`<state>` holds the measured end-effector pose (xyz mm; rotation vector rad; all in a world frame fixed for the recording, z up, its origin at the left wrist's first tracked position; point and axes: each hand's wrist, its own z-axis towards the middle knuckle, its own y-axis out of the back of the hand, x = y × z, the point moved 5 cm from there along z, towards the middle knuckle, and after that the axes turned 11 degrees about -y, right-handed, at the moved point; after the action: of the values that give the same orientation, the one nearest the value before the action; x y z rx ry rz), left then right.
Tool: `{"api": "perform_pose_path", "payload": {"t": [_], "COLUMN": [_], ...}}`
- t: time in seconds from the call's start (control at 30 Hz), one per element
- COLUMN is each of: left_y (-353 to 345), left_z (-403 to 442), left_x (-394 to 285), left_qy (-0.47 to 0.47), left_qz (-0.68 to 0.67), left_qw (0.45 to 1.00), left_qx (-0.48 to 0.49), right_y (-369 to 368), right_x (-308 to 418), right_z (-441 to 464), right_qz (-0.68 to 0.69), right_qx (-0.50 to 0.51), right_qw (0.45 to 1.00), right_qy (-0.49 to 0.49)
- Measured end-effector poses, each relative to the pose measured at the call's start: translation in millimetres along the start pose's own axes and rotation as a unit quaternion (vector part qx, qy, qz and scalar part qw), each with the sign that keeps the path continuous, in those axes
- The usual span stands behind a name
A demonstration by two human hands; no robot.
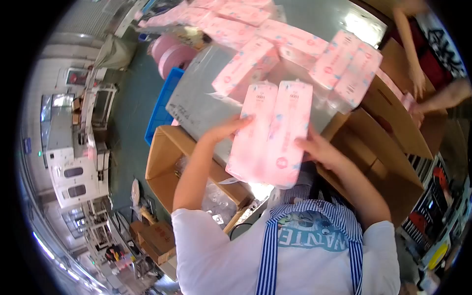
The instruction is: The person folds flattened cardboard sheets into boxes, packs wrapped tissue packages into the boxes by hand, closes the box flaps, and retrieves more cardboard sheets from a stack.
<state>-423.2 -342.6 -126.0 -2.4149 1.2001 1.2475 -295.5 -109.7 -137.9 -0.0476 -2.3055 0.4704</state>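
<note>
Item one: a pair of pink tissue packs [269, 142], side by side in a single bundle, printed with blue and red marks, held up in front of the person's striped apron [314, 209] and over the near edge of the grey desk [194, 98]. Left hand [231, 128]: partly open, the fingers against the bundle's left side near its upper part. Right hand [317, 147]: partly open, curved against the right side, thumb on the front face; the bundle is held between the two. On the desk, beyond the bundle: one pink pack [246, 69] lying at a slant, a double pack [346, 69] in clear film at the right, and a loose heap of further pink packs [228, 24] behind. Left of the person: an open carton [162, 147] containing clear plastic wrap [216, 199]; beside the desk, a blue crate [162, 105] and pink rolls [177, 58]. Right of the person: an open brown carton [393, 179]. Farther right: a co-worker's hands [417, 83], one lowered, the other at pink packaging [408, 102] by another carton [393, 115].
</note>
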Motion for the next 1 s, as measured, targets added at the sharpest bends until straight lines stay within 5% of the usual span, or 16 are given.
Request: {"api": "perform_pose_path", "payload": {"t": [0.1,0.17,0.3,0.37,0.43,0.47,0.5,0.53,0.6,0.63,0.7,0.73,0.77,0.83,0.9,1.0], "left_y": [-42,-104,-232,-273,-309,-317,-325,-333,-335,-342,-369,-358,-348,-311,-227,-73], "left_z": [6,11,62,77,103,137,147,146,153,164,194,140,130,123,113,102], "left_x": [-58,-88,-86,-87,-58,-17,3,10,40,66,133,28,10,-39,-76,-97], "left_qy": [-0.047,0.019,0.086,0.01,-0.074,-0.256,-0.419,-0.418,-0.207,-0.205,-0.248,-0.108,-0.104,-0.323,-0.397,-0.262], "left_qz": [0.037,0.027,-0.037,-0.001,0.038,0.255,0.444,0.447,0.529,0.531,0.635,0.546,0.544,0.432,0.431,0.63], "left_qw": [0.985,0.943,0.871,0.909,0.933,0.897,0.78,0.777,0.796,0.794,0.653,0.732,0.735,0.823,0.81,0.694], "left_qx": [0.16,0.33,0.483,0.416,0.35,0.254,0.137,0.147,0.209,0.213,0.329,0.394,0.391,0.177,-0.021,-0.231], "right_y": [57,110,195,225,251,243,228,224,228,231,234,242,249,252,268,273], "right_x": [20,-10,-75,-128,-180,-184,-183,-187,-213,-237,-274,-297,-311,-320,-344,-319], "right_z": [-81,-115,-165,-154,-124,-108,-91,-80,-54,-38,-9,6,13,20,38,45], "right_qz": [-0.014,0.063,0.145,0.233,0.12,0.107,0.094,0.078,0.02,-0.022,0.021,0.026,0.029,0.013,-0.069,-0.172], "right_qx": [0.028,-0.004,-0.088,-0.11,-0.124,-0.14,-0.154,-0.197,-0.279,-0.319,-0.314,-0.33,-0.343,-0.35,-0.362,-0.388], "right_qw": [0.994,0.989,0.978,0.958,0.972,0.979,0.982,0.977,0.959,0.944,0.945,0.941,0.937,0.935,0.924,0.905], "right_qy": [-0.109,-0.137,-0.124,-0.124,-0.159,-0.105,-0.054,-0.022,0.047,0.083,0.092,0.07,0.05,-0.046,-0.1,-0.007]}}
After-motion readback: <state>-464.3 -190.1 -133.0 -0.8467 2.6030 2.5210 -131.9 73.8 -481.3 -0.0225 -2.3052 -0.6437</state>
